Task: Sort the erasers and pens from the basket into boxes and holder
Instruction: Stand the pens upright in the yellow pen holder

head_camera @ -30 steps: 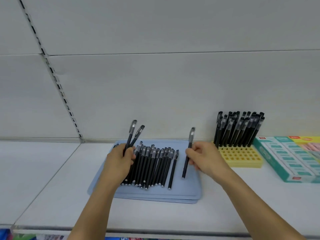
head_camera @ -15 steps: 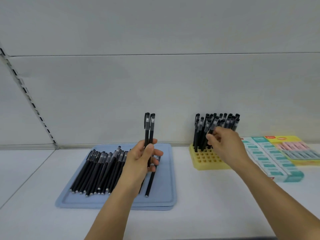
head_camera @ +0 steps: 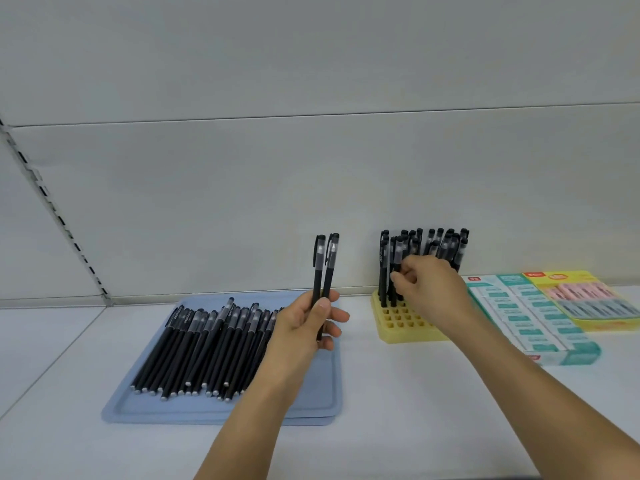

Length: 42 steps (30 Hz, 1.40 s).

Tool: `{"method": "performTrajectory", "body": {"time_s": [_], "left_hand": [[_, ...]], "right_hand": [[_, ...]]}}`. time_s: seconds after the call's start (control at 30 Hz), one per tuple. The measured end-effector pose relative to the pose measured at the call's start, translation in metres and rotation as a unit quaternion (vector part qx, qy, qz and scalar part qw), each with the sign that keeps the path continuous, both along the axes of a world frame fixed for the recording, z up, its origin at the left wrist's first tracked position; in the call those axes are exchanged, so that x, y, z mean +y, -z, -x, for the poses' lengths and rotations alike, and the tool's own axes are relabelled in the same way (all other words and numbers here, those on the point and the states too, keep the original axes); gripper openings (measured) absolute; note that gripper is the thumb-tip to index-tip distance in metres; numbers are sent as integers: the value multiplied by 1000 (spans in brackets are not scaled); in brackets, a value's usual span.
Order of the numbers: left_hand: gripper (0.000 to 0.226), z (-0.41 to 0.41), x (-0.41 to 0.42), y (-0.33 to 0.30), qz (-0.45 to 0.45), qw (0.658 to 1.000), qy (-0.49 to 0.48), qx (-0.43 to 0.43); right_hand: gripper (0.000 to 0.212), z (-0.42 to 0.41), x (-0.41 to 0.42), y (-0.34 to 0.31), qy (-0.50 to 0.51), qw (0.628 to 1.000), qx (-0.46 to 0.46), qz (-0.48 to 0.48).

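Observation:
My left hand [head_camera: 308,327] grips two black pens [head_camera: 325,265] upright above the right part of the blue tray [head_camera: 311,407]. Several more black pens [head_camera: 207,348] lie side by side on that tray. My right hand [head_camera: 429,289] pinches one black pen [head_camera: 398,258] standing at the front left of the yellow pen holder [head_camera: 398,323], whose back rows hold several upright pens [head_camera: 440,244]. The holder's front holes are bare.
A teal box of erasers [head_camera: 533,320] lies right of the holder, and a yellow box of pink and grey erasers [head_camera: 588,299] lies beyond it. Everything rests on a white shelf [head_camera: 398,410] against a grey back wall.
My right hand carried its pen from the tray over to the yellow holder and lowered it among the standing pens. My left hand lifted its two pens upright and drifted right.

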<state>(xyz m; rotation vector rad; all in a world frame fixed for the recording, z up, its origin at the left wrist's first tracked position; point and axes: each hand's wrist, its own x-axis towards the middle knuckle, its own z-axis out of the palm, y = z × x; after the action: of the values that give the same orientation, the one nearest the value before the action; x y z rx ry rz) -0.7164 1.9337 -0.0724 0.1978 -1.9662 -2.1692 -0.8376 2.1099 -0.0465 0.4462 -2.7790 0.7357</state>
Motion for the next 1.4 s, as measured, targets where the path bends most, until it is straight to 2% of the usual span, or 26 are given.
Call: {"method": "performTrajectory", "body": {"time_s": [0.2, 0.3, 0.37, 0.43, 0.53, 0.6, 0.67, 0.73, 0.8, 0.87, 1.1, 1.27, 1.33, 1.4], "left_hand": [[21, 1, 12, 1, -5, 1000, 17, 6], [22, 3, 16, 1, -10, 1000, 26, 9], [22, 5, 20, 0, -11, 999, 38, 12], [22, 8, 28, 0, 1, 998, 63, 17], [24, 10, 41, -2, 14, 994, 104, 20], [23, 10, 43, -1, 22, 996, 89, 22], [22, 11, 39, 3, 47, 998, 37, 16], [22, 11, 34, 7, 50, 999, 2, 6], [22, 9, 32, 8, 34, 999, -7, 2], [23, 7, 32, 8, 29, 1000, -6, 4], [22, 5, 31, 10, 23, 1000, -4, 7], [21, 6, 31, 11, 32, 999, 3, 6], [22, 6, 32, 10, 40, 999, 8, 8], [21, 8, 34, 6, 57, 998, 13, 15]], "right_hand": [[26, 0, 3, 6, 41, 997, -46, -46], [35, -13, 7, -5, 58, 997, -4, -42], [31, -28, 5, -19, -7, 997, 12, 75], [23, -40, -2, -34, -120, 968, -43, 218], [17, -42, -3, -42, -181, 936, -94, 286], [19, -36, 5, -43, -152, 944, -81, 282], [21, -27, 19, -42, -88, 960, -27, 264], [26, -15, 31, -38, -27, 979, 40, 196], [29, -6, 37, -31, -1, 991, 54, 121], [29, 0, 36, -22, 1, 995, 51, 87], [29, 11, 31, -10, -10, 998, 31, 62], [31, 13, 23, -9, -2, 999, -21, 33], [33, 6, 23, -15, 28, 999, 16, 18], [33, -9, 23, -25, 23, 994, 64, 86]]}}
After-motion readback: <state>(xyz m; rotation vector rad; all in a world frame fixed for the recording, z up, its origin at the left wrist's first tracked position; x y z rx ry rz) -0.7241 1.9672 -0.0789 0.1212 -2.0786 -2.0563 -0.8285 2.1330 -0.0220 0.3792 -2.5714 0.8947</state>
